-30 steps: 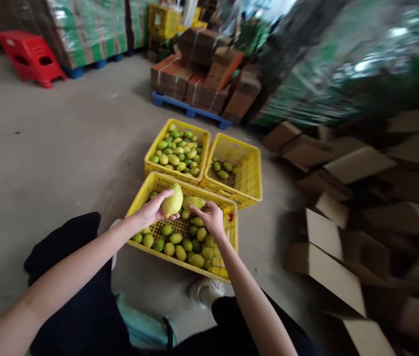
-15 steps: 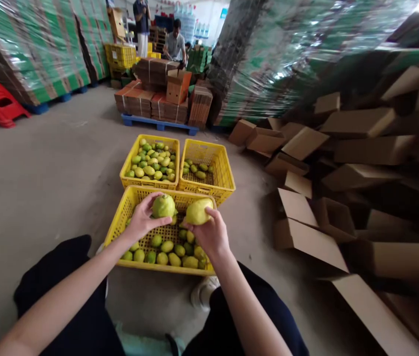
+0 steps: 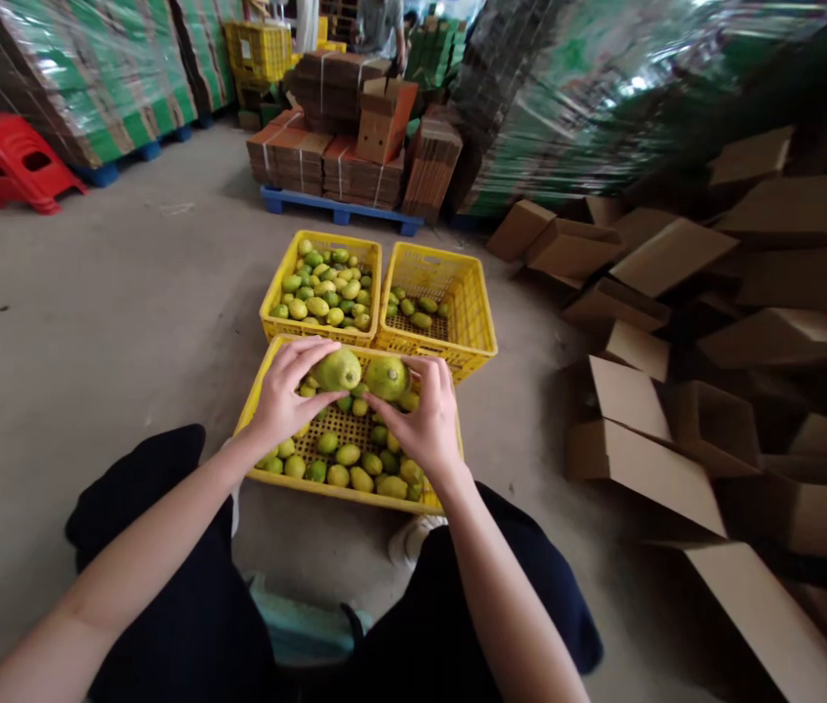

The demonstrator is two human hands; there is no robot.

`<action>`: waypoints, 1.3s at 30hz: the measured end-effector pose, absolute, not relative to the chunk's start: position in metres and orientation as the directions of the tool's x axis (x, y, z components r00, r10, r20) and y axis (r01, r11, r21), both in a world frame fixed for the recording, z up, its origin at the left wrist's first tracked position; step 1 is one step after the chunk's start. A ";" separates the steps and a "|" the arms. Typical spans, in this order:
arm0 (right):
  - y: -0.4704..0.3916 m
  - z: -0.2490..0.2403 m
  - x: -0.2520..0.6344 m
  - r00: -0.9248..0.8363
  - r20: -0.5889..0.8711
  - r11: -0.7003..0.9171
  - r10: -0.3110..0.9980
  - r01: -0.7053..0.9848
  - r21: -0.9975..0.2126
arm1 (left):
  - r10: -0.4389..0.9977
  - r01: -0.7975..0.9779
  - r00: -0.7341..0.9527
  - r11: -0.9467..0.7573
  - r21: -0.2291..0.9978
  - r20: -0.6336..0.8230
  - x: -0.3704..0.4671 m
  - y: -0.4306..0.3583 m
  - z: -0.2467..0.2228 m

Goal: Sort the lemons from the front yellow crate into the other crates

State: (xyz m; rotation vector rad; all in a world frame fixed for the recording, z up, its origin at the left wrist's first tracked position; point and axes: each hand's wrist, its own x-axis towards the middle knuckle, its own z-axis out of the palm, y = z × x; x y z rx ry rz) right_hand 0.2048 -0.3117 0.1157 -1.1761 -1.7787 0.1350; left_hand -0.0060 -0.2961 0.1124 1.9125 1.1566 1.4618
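Observation:
My left hand (image 3: pixel 290 391) holds a yellow-green lemon (image 3: pixel 340 370) between thumb and fingers, one end turned toward me. In my right hand (image 3: pixel 429 410) is a second greenish lemon (image 3: pixel 388 378), gripped the same way. The two fruits are held side by side, a small gap between them, above the near yellow crate (image 3: pixel 256 398). Several lemons (image 3: pixel 347 454) lie along the near side and far side of that crate, and its perforated floor shows in the middle. My hands cover part of its far rim.
Behind stand a yellow crate full of lemons (image 3: pixel 325 293) and another crate (image 3: pixel 468 303) with several lemons. Cardboard boxes (image 3: pixel 647 469) lie heaped at right. A blue pallet (image 3: pixel 340 210) bears flat cartons. A red stool (image 3: pixel 14 161) is at far left; a person (image 3: pixel 380 27) is at the back.
Both lemons have been turned in my fingers, and my hands have drawn slightly closer together. The view has tipped downward and to the left, so the crates appear higher and further right.

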 end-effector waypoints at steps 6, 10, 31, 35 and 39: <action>-0.310 0.116 0.195 -0.086 0.685 0.585 0.724 0.603 -0.542 | 0.792 0.388 0.114 -0.592 0.706 0.600 -0.013 -0.301 0.119; -0.313 0.113 0.189 -0.041 0.700 0.580 0.713 0.596 -0.556 | 0.749 0.421 0.158 -0.640 0.643 0.643 -0.016 -0.304 0.119; -0.299 0.112 0.186 -0.179 -0.319 -0.366 0.931 -0.456 -0.811 | 0.855 -0.484 0.313 0.519 0.704 -0.414 -0.010 -0.291 0.101; -0.296 0.111 0.185 -0.168 -0.346 -0.383 0.923 -0.493 -0.781 | 0.855 -0.550 0.255 0.512 0.659 -0.452 -0.010 -0.286 0.101; -0.298 0.104 0.177 -0.115 -0.281 -0.301 0.953 -0.481 -0.824 | 0.874 -0.584 0.220 0.474 0.659 -0.433 -0.004 -0.281 0.103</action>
